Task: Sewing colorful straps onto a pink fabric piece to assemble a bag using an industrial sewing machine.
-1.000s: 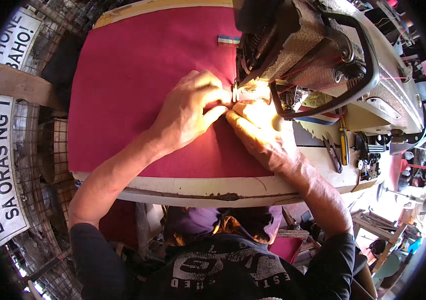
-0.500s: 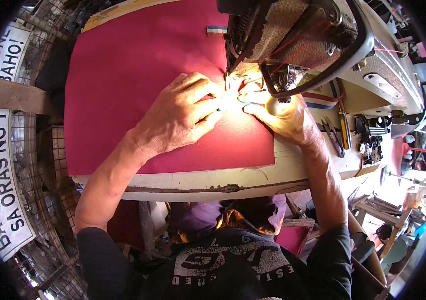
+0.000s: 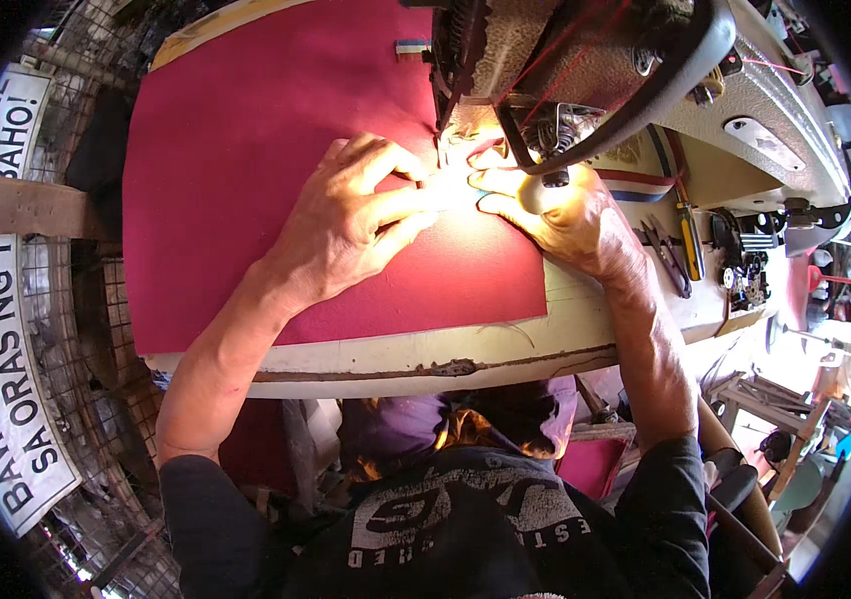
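Note:
A large maroon cloth (image 3: 226,200) lies over the sewing table, its right part under the head of a sewing machine (image 3: 585,60). Beside the needle area, my left hand (image 3: 345,225) has bent fingers, their tips drawn together on the cloth. Across from it, my right hand (image 3: 585,225) pinches with thumb and fingers; a bit of blue shows between them. A red, white and blue striped ribbon (image 3: 635,187) runs in behind this hand. Bright lamp light washes out the fingertips and the stitching spot. Another short striped piece (image 3: 412,47) sits at the cloth's far edge.
A yellow-and-black screwdriver (image 3: 689,240) and thread snips (image 3: 667,258) lie right of my right hand, near metal bobbin-winder parts (image 3: 745,260). A black curved bar (image 3: 645,130) hangs over that hand. The table's worn front edge (image 3: 455,367) is close to my body.
My left hand has shifted slightly left, its fingers a little more bent. My right hand stays beside the needle area. The whole view has shifted slightly.

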Demonstrator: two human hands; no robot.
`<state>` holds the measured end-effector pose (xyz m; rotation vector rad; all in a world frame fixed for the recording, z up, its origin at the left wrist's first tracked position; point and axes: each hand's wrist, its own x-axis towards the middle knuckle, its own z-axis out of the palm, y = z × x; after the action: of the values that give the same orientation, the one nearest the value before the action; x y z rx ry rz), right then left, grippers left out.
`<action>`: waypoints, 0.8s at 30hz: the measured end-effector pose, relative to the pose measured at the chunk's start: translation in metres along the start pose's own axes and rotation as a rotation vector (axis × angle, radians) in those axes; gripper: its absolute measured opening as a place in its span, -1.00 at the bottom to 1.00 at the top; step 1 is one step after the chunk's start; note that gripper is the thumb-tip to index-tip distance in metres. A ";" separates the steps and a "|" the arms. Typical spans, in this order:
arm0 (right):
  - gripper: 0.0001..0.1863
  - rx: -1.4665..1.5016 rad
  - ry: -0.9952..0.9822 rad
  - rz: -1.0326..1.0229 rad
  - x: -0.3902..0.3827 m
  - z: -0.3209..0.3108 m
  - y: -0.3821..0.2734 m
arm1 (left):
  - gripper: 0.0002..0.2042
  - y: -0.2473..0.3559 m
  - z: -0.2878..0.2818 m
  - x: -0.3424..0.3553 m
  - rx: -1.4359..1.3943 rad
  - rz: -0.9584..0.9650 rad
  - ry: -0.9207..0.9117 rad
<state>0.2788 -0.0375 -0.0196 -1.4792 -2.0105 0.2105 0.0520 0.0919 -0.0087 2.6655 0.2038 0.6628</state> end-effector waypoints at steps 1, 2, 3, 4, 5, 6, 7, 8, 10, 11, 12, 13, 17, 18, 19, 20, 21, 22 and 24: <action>-0.90 -0.010 0.042 -0.047 0.000 0.002 0.001 | -0.86 0.000 0.000 0.000 -0.003 0.007 -0.004; -0.91 -0.022 0.085 -0.094 0.001 0.003 0.002 | -0.85 0.000 -0.001 -0.001 0.011 0.011 -0.001; -0.91 -0.040 0.079 -0.112 0.000 0.004 0.003 | -0.85 0.000 -0.001 -0.001 0.024 0.013 0.001; -0.90 -0.047 0.075 -0.120 0.001 0.005 0.004 | -0.85 0.000 0.000 -0.001 0.023 0.010 -0.001; -0.90 -0.054 0.072 -0.128 0.000 0.005 0.004 | -0.84 -0.002 0.000 -0.001 0.017 0.003 0.005; -0.89 -0.080 0.099 -0.143 0.001 0.006 0.004 | -0.84 -0.004 0.001 0.000 0.013 -0.009 0.011; -0.88 -0.086 0.099 -0.137 0.001 0.006 0.005 | -0.84 -0.006 0.001 0.000 0.007 -0.004 0.007; -0.88 -0.095 0.072 -0.118 0.001 0.006 0.005 | -0.84 -0.008 0.002 0.001 -0.015 -0.003 0.021; -0.80 -0.109 0.055 -0.084 0.002 0.006 0.005 | -0.85 -0.011 0.002 0.001 -0.032 0.002 0.036; -0.76 -0.121 0.056 -0.097 0.002 0.007 0.006 | -0.85 -0.013 0.003 0.001 -0.035 0.004 0.027; -0.72 -0.147 0.049 -0.116 0.003 0.007 0.006 | -0.86 -0.014 0.003 0.001 -0.038 -0.006 0.036; -0.72 -0.131 0.055 -0.107 0.004 0.008 0.007 | -0.86 -0.015 0.004 0.001 -0.042 -0.020 0.051; -0.73 -0.104 0.134 -0.103 0.005 0.011 0.008 | -0.88 -0.017 0.006 0.003 -0.062 -0.023 0.069; -0.73 -0.108 0.119 -0.085 0.006 0.012 0.008 | -0.88 -0.017 0.006 0.003 -0.061 -0.017 0.061; -0.74 -0.103 0.139 -0.103 0.006 0.013 0.009 | -0.86 -0.017 0.006 0.004 -0.093 -0.023 0.061; -0.74 -0.066 0.173 -0.141 0.007 0.014 0.009 | -0.84 -0.018 0.005 0.004 -0.124 -0.028 0.062; -0.75 -0.086 0.110 -0.083 0.007 0.014 0.009 | -0.84 -0.019 0.003 0.005 -0.124 -0.030 0.061; -0.86 -0.073 0.203 -0.153 0.009 0.016 0.009 | -0.82 -0.021 0.000 0.006 -0.105 -0.004 0.015; -0.92 -0.057 0.297 -0.224 0.010 0.017 0.009 | -0.80 -0.023 -0.003 0.006 -0.083 0.020 -0.032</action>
<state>0.2748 -0.0213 -0.0336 -1.2237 -1.9297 -0.1535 0.0548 0.1148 -0.0133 2.5999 0.1374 0.6208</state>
